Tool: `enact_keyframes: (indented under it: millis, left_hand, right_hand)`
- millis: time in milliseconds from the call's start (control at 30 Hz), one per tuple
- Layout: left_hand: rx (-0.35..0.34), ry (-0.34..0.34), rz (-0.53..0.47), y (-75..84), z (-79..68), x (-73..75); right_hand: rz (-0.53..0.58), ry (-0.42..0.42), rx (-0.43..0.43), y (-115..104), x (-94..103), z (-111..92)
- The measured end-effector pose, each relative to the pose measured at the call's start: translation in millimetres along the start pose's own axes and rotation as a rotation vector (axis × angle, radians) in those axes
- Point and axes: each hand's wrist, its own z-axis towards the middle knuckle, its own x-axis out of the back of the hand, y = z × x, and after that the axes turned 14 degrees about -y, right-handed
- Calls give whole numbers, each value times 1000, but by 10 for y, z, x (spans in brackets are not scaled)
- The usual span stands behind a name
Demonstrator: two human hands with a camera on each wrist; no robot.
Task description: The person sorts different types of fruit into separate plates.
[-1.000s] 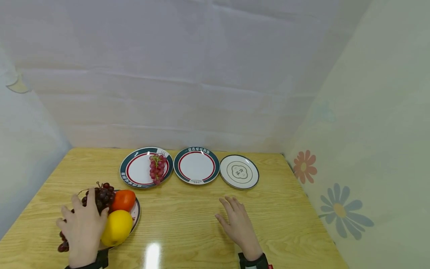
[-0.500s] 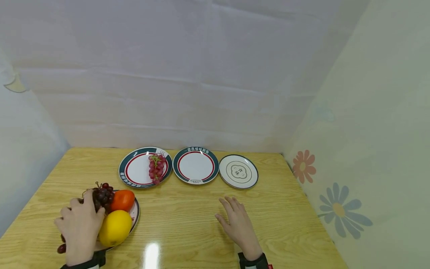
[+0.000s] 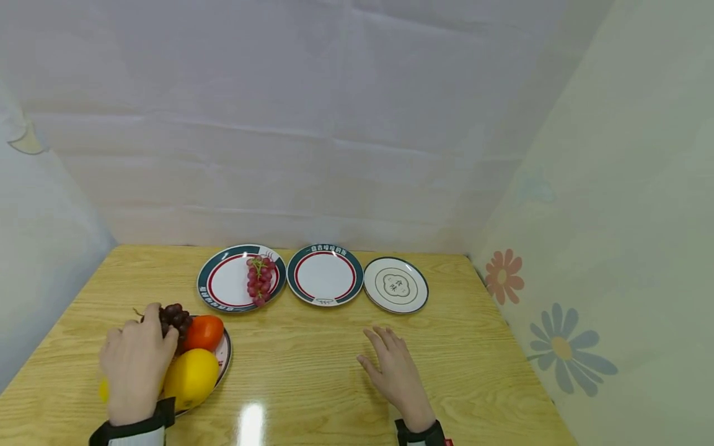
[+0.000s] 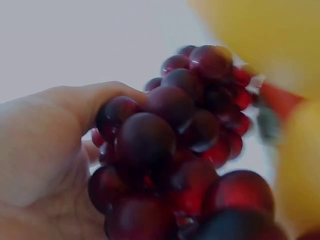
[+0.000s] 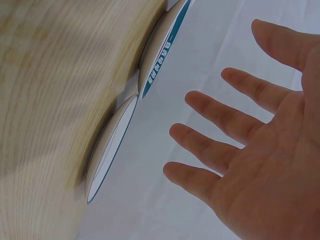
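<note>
My left hand (image 3: 136, 365) grips a bunch of dark red grapes (image 3: 175, 319) over the fruit plate (image 3: 224, 356) at the table's left. In the left wrist view the dark grapes (image 4: 170, 130) fill the middle, with the thumb and curled fingers around them. Right beside that hand are a yellow fruit (image 3: 192, 379) and a red-orange round fruit (image 3: 204, 333). Another patch of yellow (image 3: 103, 390) peeks out left of the wrist. My right hand (image 3: 393, 378) holds nothing; its fingers are spread and straight, low over the table's right part.
Along the back stand a green-rimmed plate (image 3: 225, 279) bearing a light red grape bunch (image 3: 260, 280), a second green-rimmed plate (image 3: 325, 275) and a smaller white plate (image 3: 397, 300). Behind the wooden table (image 3: 290, 378) hangs a pale cloth (image 3: 312, 155); a flowered sheet (image 3: 613, 248) borders the right.
My left fingers have curled round the dark grapes, and the bunch has shifted slightly, uncovering yellow at the wrist's left where grapes lay before. My right hand has stayed still.
</note>
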Motion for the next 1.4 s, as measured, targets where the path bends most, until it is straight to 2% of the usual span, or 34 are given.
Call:
enact_keyframes:
  millis: [167, 267, 367, 467, 567, 667, 767, 900, 1100, 1267, 1400]
  left_hand:
    - [-77, 71, 8, 297, 56, 144]
    - [-88, 73, -15, 539, 194, 214]
    - [-66, 60, -76, 760, 397, 218]
    - [-75, 90, -145, 893, 648, 112]
    - [-85, 105, -183, 939, 912, -61]
    - [-51, 64, -219, 930, 1127, -252]
    - [16, 1, -239, 883, 1258, -418]
    - [70, -52, -242, 822, 1340, -545]
    - [28, -100, -195, 830, 1358, -569]
    - [18, -144, -117, 848, 1252, -543]
    - [-27, -116, -77, 861, 1112, -528]
  right_hand:
    - [-1, 9, 2, 14, -5, -9]
    - [0, 13, 2, 27, -4, -11]
    - [0, 15, 11, 30, 1, -18]
    - [-1, 16, 20, 26, 8, -25]
    - [0, 11, 12, 29, 12, -28]
    - [3, 4, -5, 34, 8, -32]
    - [14, -11, -16, 35, 2, -40]
    - [16, -17, -20, 43, -3, -41]
    - [8, -8, -22, 62, 1, -26]
    - [12, -21, -17, 43, -3, -21]
    - [15, -21, -20, 30, -4, -20]
